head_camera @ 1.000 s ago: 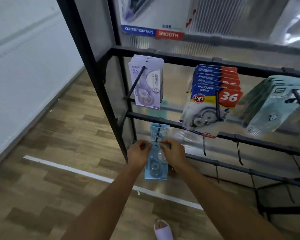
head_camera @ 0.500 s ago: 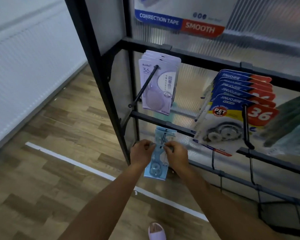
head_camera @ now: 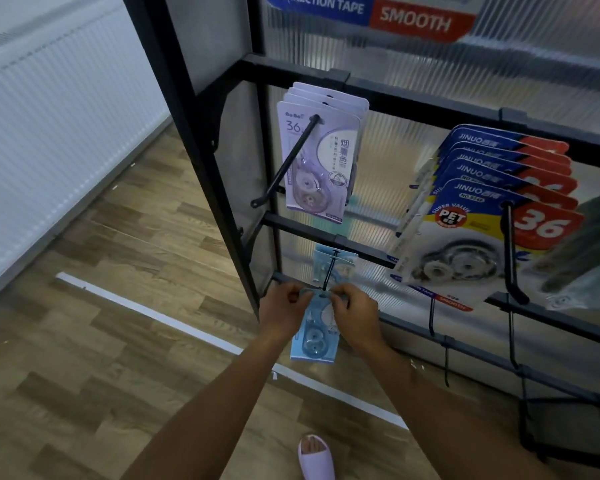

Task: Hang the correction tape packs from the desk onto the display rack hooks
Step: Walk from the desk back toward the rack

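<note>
Blue pack (head_camera: 315, 336) pinched at its top by left hand (head_camera: 280, 308) and right hand (head_camera: 355, 311), lifted closer to hook (head_camera: 329, 270) tip than before, nearly threaded on.

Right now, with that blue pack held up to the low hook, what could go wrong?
1. The left hand and right hand pinch only the top corners of the blue pack; it could slip and drop to the floor.
2. The hook tip sits right at the pack's top edge, so it might miss the hanging hole.
3. Blue packs already hanging could be nudged along the hook.
</note>
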The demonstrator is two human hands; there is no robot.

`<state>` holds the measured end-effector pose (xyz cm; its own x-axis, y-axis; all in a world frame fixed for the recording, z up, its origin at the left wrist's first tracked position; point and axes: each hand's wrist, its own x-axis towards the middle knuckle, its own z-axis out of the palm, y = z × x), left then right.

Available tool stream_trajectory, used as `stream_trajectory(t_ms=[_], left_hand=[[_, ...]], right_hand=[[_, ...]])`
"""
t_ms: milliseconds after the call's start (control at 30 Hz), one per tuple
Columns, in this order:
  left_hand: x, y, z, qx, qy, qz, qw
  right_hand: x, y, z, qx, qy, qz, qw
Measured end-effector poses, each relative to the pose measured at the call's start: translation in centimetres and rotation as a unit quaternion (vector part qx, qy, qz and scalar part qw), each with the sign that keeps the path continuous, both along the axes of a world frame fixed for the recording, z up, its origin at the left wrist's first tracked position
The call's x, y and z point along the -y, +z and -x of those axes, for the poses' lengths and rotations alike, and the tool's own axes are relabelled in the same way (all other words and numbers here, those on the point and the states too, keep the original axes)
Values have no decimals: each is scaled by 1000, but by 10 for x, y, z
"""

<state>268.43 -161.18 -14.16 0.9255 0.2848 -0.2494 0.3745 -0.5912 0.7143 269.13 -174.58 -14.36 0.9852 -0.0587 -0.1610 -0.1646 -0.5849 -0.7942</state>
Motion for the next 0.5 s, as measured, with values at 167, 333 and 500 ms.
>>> stream_trajectory(t_ms=[167, 333, 500], left_hand=[[-2, -3, 6, 10, -11, 34, 999], [0, -3, -4, 15, 1, 8, 1000], [4, -4, -12, 17, 4, -18, 1000]], right_hand=[[5, -3, 2, 10, 3, -14, 1000], [-1, -5, -5, -4, -14, -25, 1000], [0, -8, -13, 4, -10, -9, 1000]])
